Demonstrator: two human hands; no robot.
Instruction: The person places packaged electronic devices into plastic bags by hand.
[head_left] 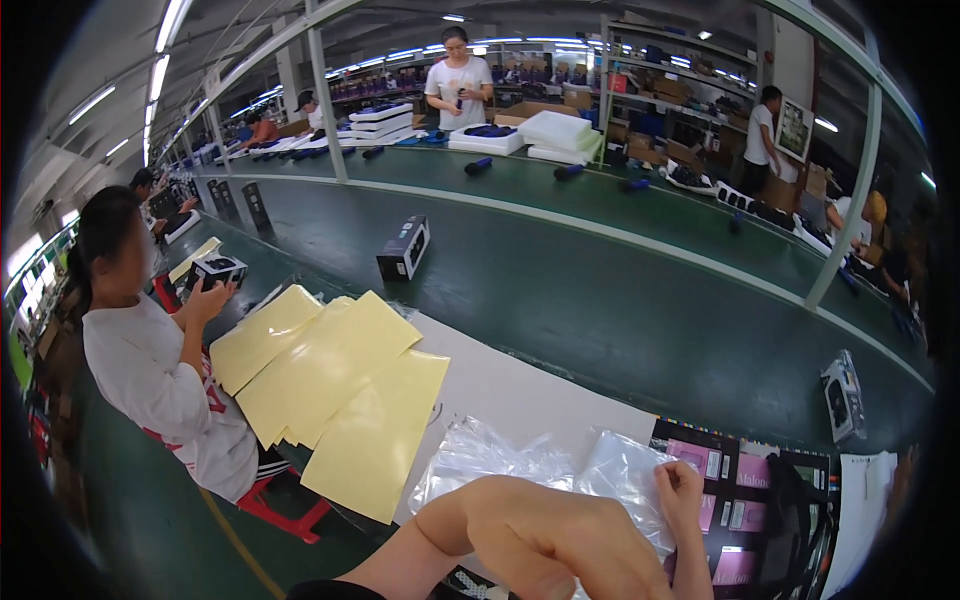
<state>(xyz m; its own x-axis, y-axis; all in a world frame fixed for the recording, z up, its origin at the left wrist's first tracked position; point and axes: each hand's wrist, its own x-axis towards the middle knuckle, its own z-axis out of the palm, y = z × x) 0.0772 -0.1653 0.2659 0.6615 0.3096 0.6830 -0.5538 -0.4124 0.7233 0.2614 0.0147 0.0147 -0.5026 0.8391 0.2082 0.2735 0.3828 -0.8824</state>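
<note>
My right hand (682, 497) has its fingertips pinched on the edge of a clear plastic bag (625, 470) above the worktable. My left hand (545, 530) is large and close in front, its fingers curled downward; whatever is between them is hidden, though a bit of clear plastic shows below. Behind my left wrist lies a heap of crumpled clear plastic bags (490, 460). To the left, several yellow sheets (350, 385) with a glossy surface are fanned out and overlap the pale table surface (530, 375).
Dark printed sheets with pink panels (750, 505) lie to my right. Beyond the table runs a green conveyor belt (520, 280) bearing a dark box (404, 248) and a wrapped box (844, 397). At left, a seated person (170, 390) holds another box (217, 269). A metal frame (560, 222) spans the far side.
</note>
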